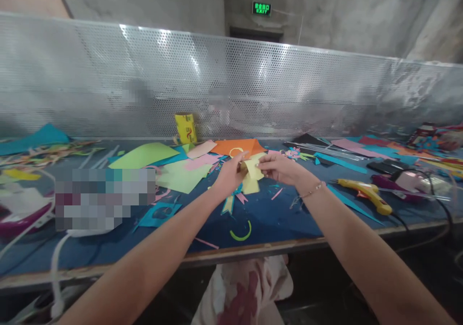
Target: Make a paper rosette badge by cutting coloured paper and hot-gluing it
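Observation:
Pale yellow paper (254,174) is held up over the middle of the blue table, between my two hands. My left hand (232,171) pinches its left side, fingers closed. On its upper right edge, my right hand (278,167) grips it between thumb and fingers. Just under the paper lies a paper rosette with blue, pink and cream ribbon tails (227,204), partly hidden by my left hand and the paper. A curved green paper strip (241,232) rests nearer the table edge.
A yellow glue gun (365,192) with a cord lies to the right. Coloured sheets, such as an orange sheet (238,147) and a light green sheet (181,175), spread behind and left. A yellow packet (185,128) stands by the perforated metal screen (202,84).

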`<state>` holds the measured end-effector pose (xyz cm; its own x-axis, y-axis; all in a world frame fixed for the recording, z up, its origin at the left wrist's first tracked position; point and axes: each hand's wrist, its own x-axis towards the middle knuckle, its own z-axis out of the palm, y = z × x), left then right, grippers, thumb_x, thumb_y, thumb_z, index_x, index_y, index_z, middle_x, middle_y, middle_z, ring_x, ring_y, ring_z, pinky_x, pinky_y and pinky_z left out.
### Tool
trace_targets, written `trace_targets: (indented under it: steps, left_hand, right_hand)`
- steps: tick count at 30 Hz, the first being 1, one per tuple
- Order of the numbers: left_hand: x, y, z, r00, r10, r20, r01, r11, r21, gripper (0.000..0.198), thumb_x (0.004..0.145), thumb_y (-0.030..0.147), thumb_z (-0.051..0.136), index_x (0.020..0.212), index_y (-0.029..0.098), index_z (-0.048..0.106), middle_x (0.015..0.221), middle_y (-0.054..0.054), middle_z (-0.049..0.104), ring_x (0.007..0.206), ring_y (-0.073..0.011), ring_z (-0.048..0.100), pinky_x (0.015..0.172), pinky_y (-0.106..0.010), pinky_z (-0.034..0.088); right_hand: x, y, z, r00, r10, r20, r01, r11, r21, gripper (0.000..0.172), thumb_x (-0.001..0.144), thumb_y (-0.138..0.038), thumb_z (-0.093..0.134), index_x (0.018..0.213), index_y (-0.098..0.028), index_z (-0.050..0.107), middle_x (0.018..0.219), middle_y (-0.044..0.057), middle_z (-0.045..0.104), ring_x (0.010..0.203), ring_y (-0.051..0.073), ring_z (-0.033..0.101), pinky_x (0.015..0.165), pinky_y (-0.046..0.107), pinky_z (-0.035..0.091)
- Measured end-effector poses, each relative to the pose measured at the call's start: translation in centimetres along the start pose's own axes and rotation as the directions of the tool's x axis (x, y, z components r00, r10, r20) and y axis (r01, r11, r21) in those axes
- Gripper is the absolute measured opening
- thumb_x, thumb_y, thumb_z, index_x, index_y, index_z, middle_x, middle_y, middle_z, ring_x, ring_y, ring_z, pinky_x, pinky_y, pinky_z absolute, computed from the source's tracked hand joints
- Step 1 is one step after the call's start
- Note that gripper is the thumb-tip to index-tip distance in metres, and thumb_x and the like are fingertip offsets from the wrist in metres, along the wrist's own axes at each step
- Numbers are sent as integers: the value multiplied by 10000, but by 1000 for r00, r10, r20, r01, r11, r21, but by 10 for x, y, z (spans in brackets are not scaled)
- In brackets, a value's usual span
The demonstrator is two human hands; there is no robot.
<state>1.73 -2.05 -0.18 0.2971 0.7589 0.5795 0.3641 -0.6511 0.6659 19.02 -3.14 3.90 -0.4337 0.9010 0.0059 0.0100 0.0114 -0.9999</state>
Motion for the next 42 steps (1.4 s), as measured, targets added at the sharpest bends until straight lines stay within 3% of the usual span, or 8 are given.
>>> trace_targets:
  steps: [4,10,16,24,30,42]
  left_hand:
    - [4,-3,-5,984,-177,34,180,975,-131,235,682,200,543,884,124,636,787,-51,651,695,-157,586,627,-260,456]
    - [6,-6,-11,959,-284,4,284,957,-57,131,613,259,614,630,130,632,565,6,582,527,-122,519,507,-225,399]
    - [5,-7,-10,936,-352,9,341,899,-276,147,600,275,646,617,133,612,585,2,588,528,-119,542,534,-239,457]
    - [4,-10,-8,908,-411,-78,343,839,-422,147,577,225,663,674,123,621,653,-18,642,595,-137,591,576,-254,494]
    - [4,-9,-5,902,-421,-92,334,819,-467,134,577,198,664,681,118,635,639,-21,652,579,-130,595,603,-262,505]
    - [3,-1,-5,892,-448,-56,362,784,-504,127,609,136,648,734,117,655,659,-19,664,576,-117,594,631,-269,511]
  right_hand:
    - [13,4,-5,995,-92,-27,93,994,57,195,580,-237,724,665,-146,574,573,-32,507,509,44,453,520,208,376]
    - [18,28,-2,974,-211,-81,217,973,76,213,570,-251,716,666,-155,551,577,-49,502,508,38,443,495,198,337]
    - [20,39,5,950,-286,-125,280,958,-65,287,517,-284,732,611,-159,492,512,-78,432,471,35,373,467,203,293]
    - [22,43,10,922,-360,-144,323,919,-228,313,525,-350,715,627,-159,490,541,-64,454,488,52,393,483,222,299]
    - [20,42,17,909,-372,-189,305,901,-309,262,569,-331,673,631,-165,480,553,-58,444,500,61,385,503,233,308]
    - [20,43,16,865,-473,-167,342,800,-492,164,631,-269,601,620,-186,460,585,-36,469,535,82,392,532,241,323]
